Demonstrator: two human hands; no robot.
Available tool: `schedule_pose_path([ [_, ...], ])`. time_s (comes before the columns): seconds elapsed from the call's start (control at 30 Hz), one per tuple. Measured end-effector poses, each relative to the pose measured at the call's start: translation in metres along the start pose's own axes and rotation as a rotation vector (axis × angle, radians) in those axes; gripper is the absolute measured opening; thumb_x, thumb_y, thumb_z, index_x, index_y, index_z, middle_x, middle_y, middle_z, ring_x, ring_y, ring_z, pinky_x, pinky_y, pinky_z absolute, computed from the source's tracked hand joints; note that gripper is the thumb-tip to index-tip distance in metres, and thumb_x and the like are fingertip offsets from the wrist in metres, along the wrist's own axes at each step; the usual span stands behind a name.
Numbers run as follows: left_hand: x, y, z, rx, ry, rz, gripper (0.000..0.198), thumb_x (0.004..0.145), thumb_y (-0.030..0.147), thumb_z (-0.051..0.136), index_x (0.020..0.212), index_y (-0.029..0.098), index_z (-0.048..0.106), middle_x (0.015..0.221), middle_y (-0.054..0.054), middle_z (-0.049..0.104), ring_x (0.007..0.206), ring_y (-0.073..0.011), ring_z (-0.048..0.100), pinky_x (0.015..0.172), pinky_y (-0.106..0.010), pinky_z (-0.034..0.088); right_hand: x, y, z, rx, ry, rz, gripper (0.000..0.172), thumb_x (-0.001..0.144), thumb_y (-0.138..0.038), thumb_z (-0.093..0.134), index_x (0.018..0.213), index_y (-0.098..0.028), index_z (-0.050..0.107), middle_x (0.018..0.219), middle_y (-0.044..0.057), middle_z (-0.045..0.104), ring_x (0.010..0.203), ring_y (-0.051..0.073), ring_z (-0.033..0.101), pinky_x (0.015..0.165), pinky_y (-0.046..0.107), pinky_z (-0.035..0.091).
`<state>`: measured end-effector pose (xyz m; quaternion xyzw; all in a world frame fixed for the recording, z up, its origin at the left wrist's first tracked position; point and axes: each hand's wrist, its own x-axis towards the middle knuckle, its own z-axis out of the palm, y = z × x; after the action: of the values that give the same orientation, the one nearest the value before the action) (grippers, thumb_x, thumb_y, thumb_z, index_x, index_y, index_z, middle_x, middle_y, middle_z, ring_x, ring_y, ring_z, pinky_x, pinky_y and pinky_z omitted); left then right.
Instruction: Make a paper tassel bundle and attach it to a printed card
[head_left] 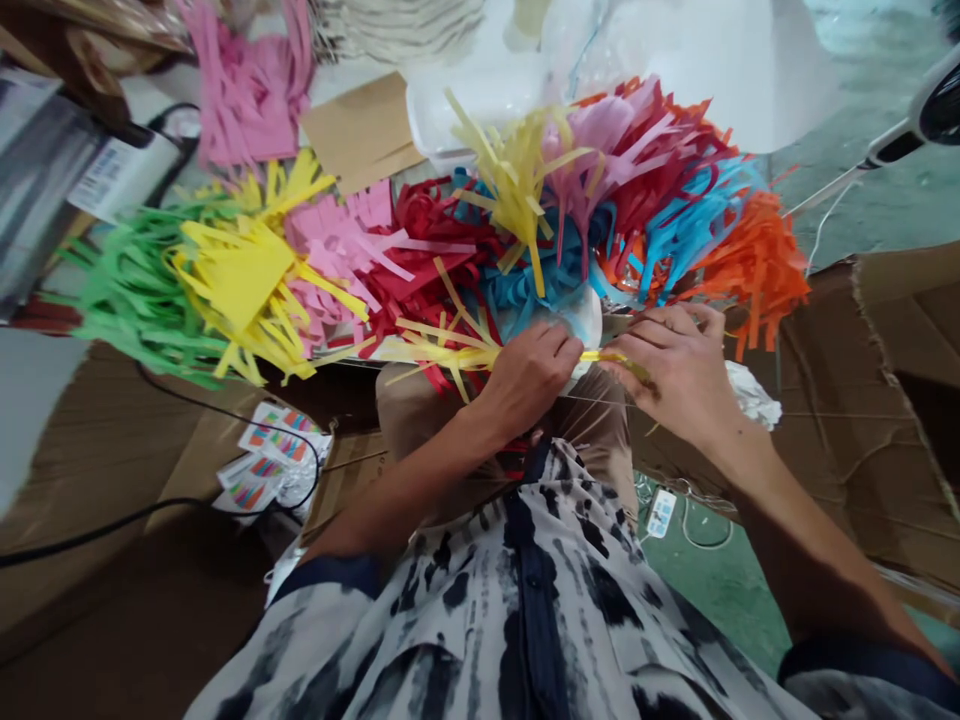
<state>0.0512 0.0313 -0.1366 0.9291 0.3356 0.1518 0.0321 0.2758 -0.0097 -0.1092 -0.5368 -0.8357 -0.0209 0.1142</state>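
Note:
A yellow fringed paper tassel [457, 352] stretches sideways between my hands, just past the table's front edge and above my lap. My left hand [534, 368] is closed around its middle, with the loose strips fanning out to the left. The fingers of my right hand [675, 365] pinch the twisted yellow end on the other side. A thin strand of yellow shows between the two hands. Right behind them lie blue fringed paper [547, 285] and a pale yellow fringed bundle [521, 180].
Green [154, 285], bright yellow [244, 275], pink [337, 250], red [427, 240] and orange fringes [761, 265] line the table edge. Behind them sit a brown card [364, 130] and a white tray [480, 105]. Cardboard [847, 370] stands at right; a black cable [120, 525] runs at left.

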Motion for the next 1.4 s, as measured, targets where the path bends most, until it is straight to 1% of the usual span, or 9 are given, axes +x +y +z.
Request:
schedule_pose_path([
  [0.2, -0.002, -0.002, -0.006, -0.082, -0.035, -0.071, 0.024, 0.109, 0.033, 0.055, 0.109, 0.014, 0.07, 0.107, -0.011, 0.073, 0.1, -0.0273, 0.06, 0.083, -0.04, 0.043, 0.0, 0.008, 0.008, 0.04, 0.008, 0.018, 0.025, 0.109, -0.039, 0.054, 0.1, -0.025, 0.072, 0.103, 0.005, 0.079, 0.113, 0.03, 0.065, 0.106, 0.05, 0.031],
  [0.4, -0.004, -0.009, -0.014, -0.059, -0.047, -0.161, 0.024, 0.109, 0.035, 0.055, 0.102, 0.018, 0.071, 0.105, -0.01, 0.073, 0.103, -0.0281, 0.059, 0.081, -0.042, 0.037, 0.001, 0.012, 0.002, 0.153, -0.057, 0.146, 0.02, 0.104, -0.037, 0.057, 0.095, -0.025, 0.07, 0.098, 0.006, 0.077, 0.108, 0.032, 0.062, 0.093, 0.048, 0.034],
  [0.63, -0.001, -0.014, -0.021, -0.012, -0.054, -0.279, 0.021, 0.104, 0.035, 0.062, 0.099, 0.018, 0.071, 0.107, -0.011, 0.071, 0.106, -0.0311, 0.058, 0.083, -0.045, 0.037, 0.01, 0.007, 0.005, 0.117, -0.098, 0.246, 0.009, 0.089, -0.032, 0.065, 0.086, -0.026, 0.07, 0.098, 0.007, 0.076, 0.107, 0.037, 0.059, 0.082, 0.045, 0.033],
  [0.77, -0.002, -0.007, -0.016, 0.023, 0.011, -0.141, 0.024, 0.109, 0.026, 0.052, 0.122, 0.022, 0.072, 0.118, -0.008, 0.074, 0.111, -0.028, 0.059, 0.093, -0.046, 0.039, 0.008, 0.002, 0.003, 0.028, -0.052, 0.313, 0.011, 0.089, -0.032, 0.067, 0.09, -0.022, 0.071, 0.099, 0.01, 0.076, 0.109, 0.038, 0.06, 0.082, 0.046, 0.033],
  [0.9, -0.008, -0.003, -0.01, 0.08, 0.043, 0.081, 0.03, 0.112, 0.024, 0.047, 0.13, 0.022, 0.07, 0.119, -0.004, 0.078, 0.113, -0.0235, 0.062, 0.098, -0.042, 0.041, -0.002, -0.007, 0.006, 0.015, 0.014, 0.124, 0.023, 0.101, -0.022, 0.057, 0.114, -0.028, 0.075, 0.116, 0.005, 0.079, 0.124, 0.034, 0.06, 0.094, 0.05, 0.033],
  [1.03, -0.021, -0.006, -0.014, 0.121, 0.015, 0.09, 0.033, 0.111, 0.02, 0.048, 0.137, 0.022, 0.069, 0.127, -0.006, 0.077, 0.118, -0.0236, 0.065, 0.101, -0.043, 0.045, -0.022, -0.011, 0.015, -0.007, 0.056, -0.001, 0.033, 0.108, -0.022, 0.054, 0.13, -0.04, 0.071, 0.126, -0.003, 0.079, 0.128, 0.027, 0.06, 0.101, 0.05, 0.03],
  [1.13, -0.031, -0.011, -0.018, 0.11, -0.008, 0.078, 0.035, 0.11, 0.018, 0.048, 0.136, 0.026, 0.07, 0.129, -0.005, 0.077, 0.122, -0.0239, 0.065, 0.103, -0.044, 0.047, -0.037, -0.007, 0.016, -0.029, 0.037, 0.068, 0.034, 0.106, -0.022, 0.055, 0.133, -0.036, 0.07, 0.136, 0.002, 0.076, 0.133, 0.031, 0.058, 0.101, 0.051, 0.031],
  [1.23, -0.04, -0.011, -0.02, 0.098, 0.043, 0.062, 0.037, 0.107, 0.015, 0.049, 0.137, 0.022, 0.07, 0.134, -0.006, 0.076, 0.124, -0.0254, 0.064, 0.105, -0.046, 0.046, -0.041, -0.008, 0.01, -0.077, 0.043, 0.098, 0.032, 0.103, -0.021, 0.055, 0.128, -0.03, 0.073, 0.136, 0.007, 0.076, 0.135, 0.035, 0.057, 0.102, 0.054, 0.031],
  [1.4, -0.052, 0.008, -0.016, 0.025, 0.098, 0.075, 0.029, 0.102, 0.021, 0.058, 0.125, 0.018, 0.075, 0.124, -0.009, 0.079, 0.12, -0.0271, 0.065, 0.117, -0.049, 0.041, -0.032, -0.039, 0.005, -0.156, 0.173, -0.036, 0.027, 0.101, -0.026, 0.061, 0.124, -0.021, 0.075, 0.135, 0.009, 0.076, 0.131, 0.034, 0.06, 0.105, 0.053, 0.032],
])
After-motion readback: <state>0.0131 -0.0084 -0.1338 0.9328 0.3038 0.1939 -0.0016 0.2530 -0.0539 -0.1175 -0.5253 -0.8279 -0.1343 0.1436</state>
